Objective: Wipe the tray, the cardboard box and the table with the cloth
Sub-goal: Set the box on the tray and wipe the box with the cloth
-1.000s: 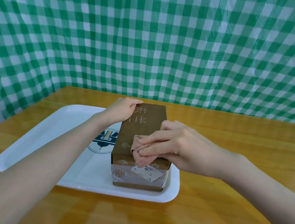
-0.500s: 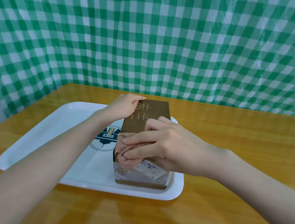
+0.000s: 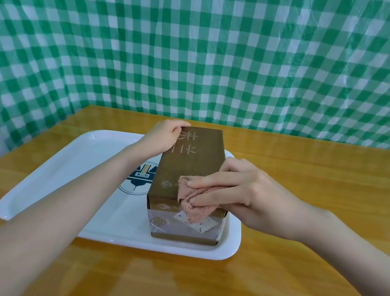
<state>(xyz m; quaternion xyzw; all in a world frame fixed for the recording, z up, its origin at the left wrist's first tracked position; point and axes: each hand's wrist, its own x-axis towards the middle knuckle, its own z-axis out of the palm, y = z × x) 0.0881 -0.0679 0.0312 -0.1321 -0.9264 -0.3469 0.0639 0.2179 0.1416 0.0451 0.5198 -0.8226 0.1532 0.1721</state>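
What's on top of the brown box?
A pink cloth, pressed down by the right hand near the front edge. The left hand grips the box at its far corner. What's under the cloth is hidden.

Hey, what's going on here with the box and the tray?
A person is wiping a brown cardboard box that stands on a white plastic tray on a wooden table. The right hand presses a crumpled pink cloth against the near end of the box's top, where it hangs over the front edge. The left hand steadies the box at its far left corner. A green and white checked curtain hangs behind the table.
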